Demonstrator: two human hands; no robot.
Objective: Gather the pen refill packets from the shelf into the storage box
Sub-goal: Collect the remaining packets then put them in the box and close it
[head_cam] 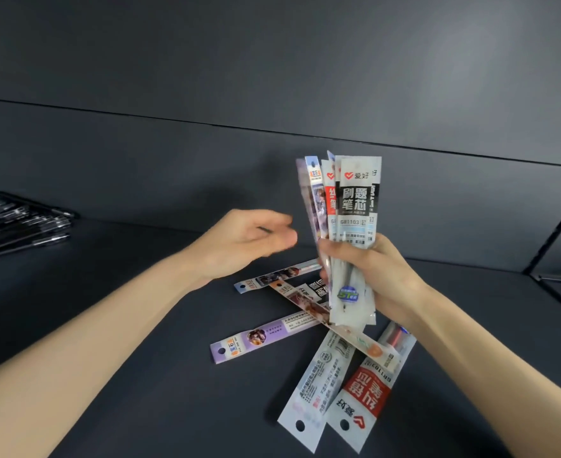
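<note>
My right hand (376, 279) grips a fanned bunch of pen refill packets (348, 206), held upright above the dark shelf (140, 358). The front packet is white with a black label. My left hand (249, 241) hovers just left of the bunch, blurred, fingers loosely curled, holding nothing. Several more packets lie on the shelf below: a purple one (259, 338), a red-and-white one (368, 391), a white one (318, 385), and others partly hidden under my right hand. No storage box is in view.
A pile of black pens (18, 223) lies at the far left of the shelf. A dark back wall (272, 77) rises behind. A shelf divider edge (556, 233) runs at the right.
</note>
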